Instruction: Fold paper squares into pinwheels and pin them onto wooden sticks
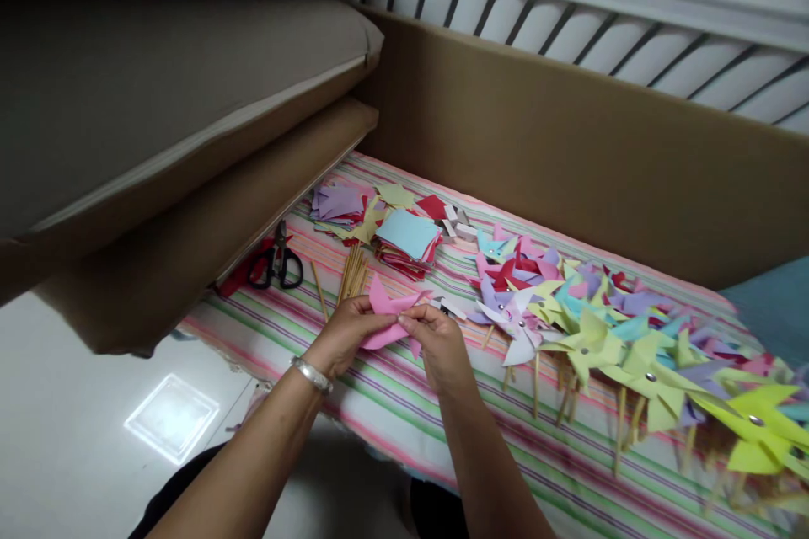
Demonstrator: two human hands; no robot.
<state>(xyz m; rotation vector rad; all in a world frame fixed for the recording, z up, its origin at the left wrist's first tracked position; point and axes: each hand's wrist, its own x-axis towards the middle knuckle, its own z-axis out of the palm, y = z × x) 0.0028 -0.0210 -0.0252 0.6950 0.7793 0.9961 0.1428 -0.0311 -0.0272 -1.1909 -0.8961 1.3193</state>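
Observation:
My left hand (346, 335) and my right hand (436, 341) meet over the striped cloth (379, 404), both pinching a pink paper pinwheel piece (387, 312) whose corners are folded toward its middle. A silver bracelet (312, 374) sits on my left wrist. Just behind my hands lies a bundle of thin wooden sticks (354, 272). Stacks of cut coloured paper squares (408, 236) lie further back.
Black scissors (276, 263) lie at the cloth's left edge beside brown cushions (158, 152). A long row of finished pinwheels on sticks (625, 345) spreads to the right. A brown board (569, 152) closes the far side. White tiled floor (94, 421) is at lower left.

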